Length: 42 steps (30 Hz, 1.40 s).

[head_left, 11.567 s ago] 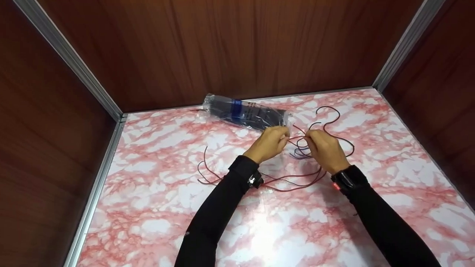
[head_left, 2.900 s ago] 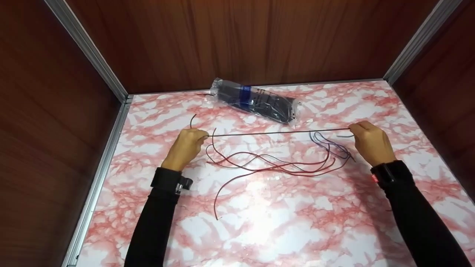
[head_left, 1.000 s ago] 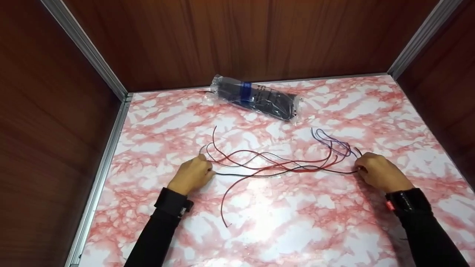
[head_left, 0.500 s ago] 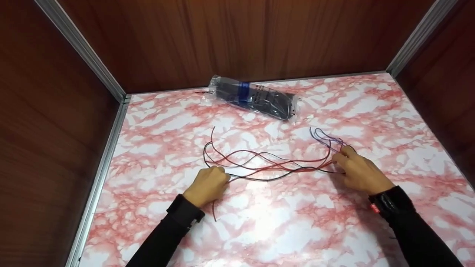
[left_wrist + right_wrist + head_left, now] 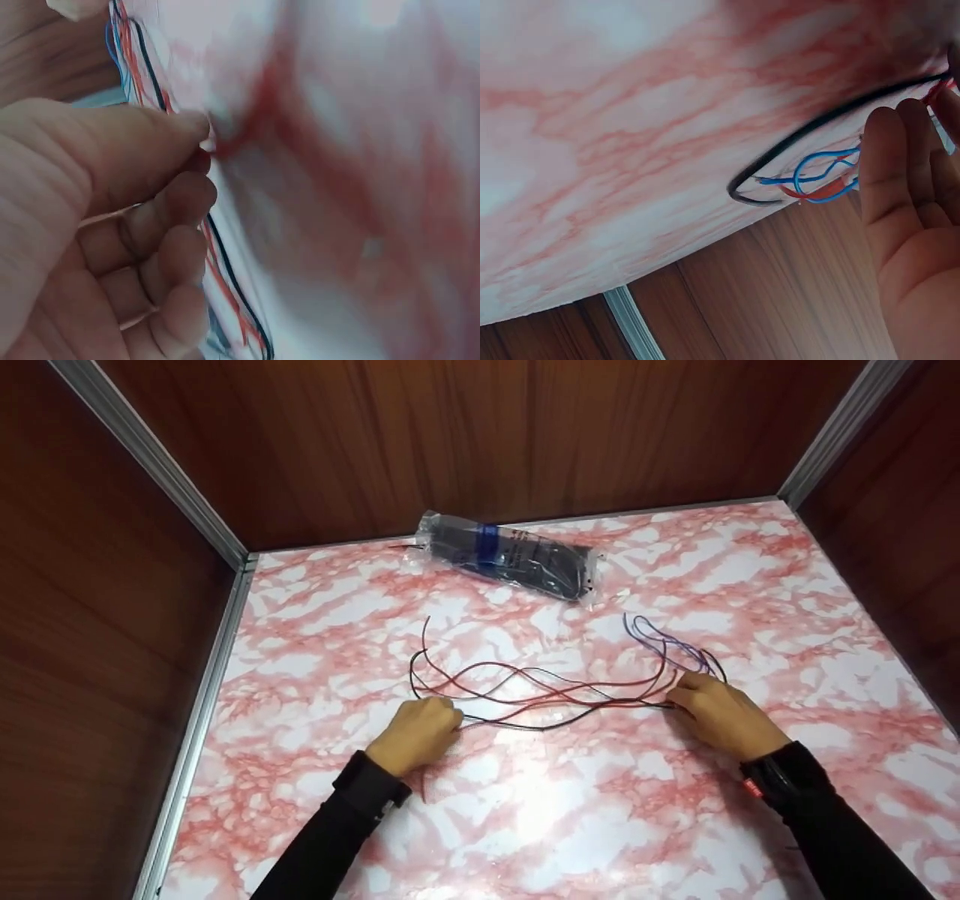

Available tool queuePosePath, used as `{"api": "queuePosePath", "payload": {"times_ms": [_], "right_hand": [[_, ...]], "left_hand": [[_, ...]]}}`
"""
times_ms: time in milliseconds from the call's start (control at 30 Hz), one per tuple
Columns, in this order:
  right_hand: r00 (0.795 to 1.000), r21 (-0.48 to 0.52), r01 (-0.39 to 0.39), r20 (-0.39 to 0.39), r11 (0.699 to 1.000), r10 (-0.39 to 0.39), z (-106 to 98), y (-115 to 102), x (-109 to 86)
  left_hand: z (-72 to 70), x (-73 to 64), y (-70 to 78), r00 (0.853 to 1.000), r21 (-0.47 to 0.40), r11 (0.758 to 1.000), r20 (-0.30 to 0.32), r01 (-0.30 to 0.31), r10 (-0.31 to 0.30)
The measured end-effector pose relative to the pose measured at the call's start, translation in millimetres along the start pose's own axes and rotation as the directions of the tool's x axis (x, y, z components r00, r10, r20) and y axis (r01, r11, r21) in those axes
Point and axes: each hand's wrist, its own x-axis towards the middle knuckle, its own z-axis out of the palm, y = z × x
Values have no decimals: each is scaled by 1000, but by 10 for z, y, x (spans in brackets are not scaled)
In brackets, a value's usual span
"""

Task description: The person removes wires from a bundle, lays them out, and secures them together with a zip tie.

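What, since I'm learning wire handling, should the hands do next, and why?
Perhaps ease the red wires and black wire closer together, side by side: between the left hand and right hand, they bow and cross rather than lying parallel.

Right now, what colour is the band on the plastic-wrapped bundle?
The band is blue; the head view shows it best.

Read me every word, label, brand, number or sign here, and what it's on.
No text is legible.
Clear plastic package: dark printing, too small and blurred.
Red tag on the right wristband: any lettering is too small.
Wires: no lettering visible.
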Motion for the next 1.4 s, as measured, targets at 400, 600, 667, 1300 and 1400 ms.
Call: {"api": "queuePosePath", "payload": {"times_ms": [400, 600, 667, 1300, 1400], "right_hand": [[1000, 56, -19, 15, 998, 18, 1, 60, 87], [997, 76, -57, 48, 995, 53, 1, 67, 86], [999, 86, -43, 28, 995, 41, -17, 72, 88], [912, -49, -402, 63, 914, 405, -171, 574, 605], [924, -5, -381, -41, 925, 380, -160, 514, 645]], "left_hand": [[51, 137, -286, 987, 64, 998, -162, -13, 23], [20, 134, -335, 991, 4, 999, -122, 49, -48], [-6, 108, -344, 994, -25, 998, -84, 63, -65], [-14, 73, -282, 975, -15, 1000, -220, -10, 6], [-22, 95, -282, 968, -10, 1000, -249, -13, 10]]}}
